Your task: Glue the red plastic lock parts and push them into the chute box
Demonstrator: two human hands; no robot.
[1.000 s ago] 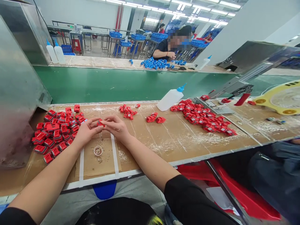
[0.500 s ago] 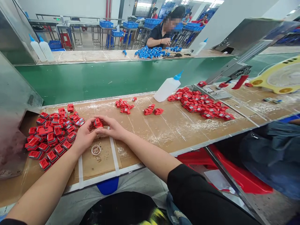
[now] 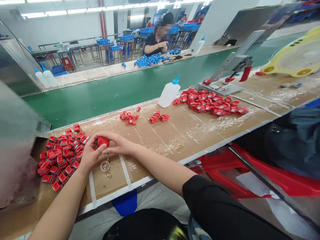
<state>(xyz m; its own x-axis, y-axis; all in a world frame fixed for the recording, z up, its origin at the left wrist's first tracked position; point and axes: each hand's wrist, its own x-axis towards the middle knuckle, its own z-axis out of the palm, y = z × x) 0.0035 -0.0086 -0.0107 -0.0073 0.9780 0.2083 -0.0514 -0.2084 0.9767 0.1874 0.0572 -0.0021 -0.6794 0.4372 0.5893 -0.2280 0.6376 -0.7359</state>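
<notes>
red plastic part [image 3: 103, 142] is up between my two hands, just above the counter [image 3: 152, 146] and over the far side of a small clear dish [image 3: 105, 166] with a thin stick in it. my left hand [image 3: 91, 151] pinches it between thumb and curled fingers; my right hand [image 3: 117, 144] closes on it from the other side, fingers curving behind. a pile of grey-edged red pieces [image 3: 60, 155] lies just beside my left wrist. farther right stand a white squeeze bottle [image 3: 169, 95], tilted, and a bigger red heap [image 3: 212, 102].
</notes>
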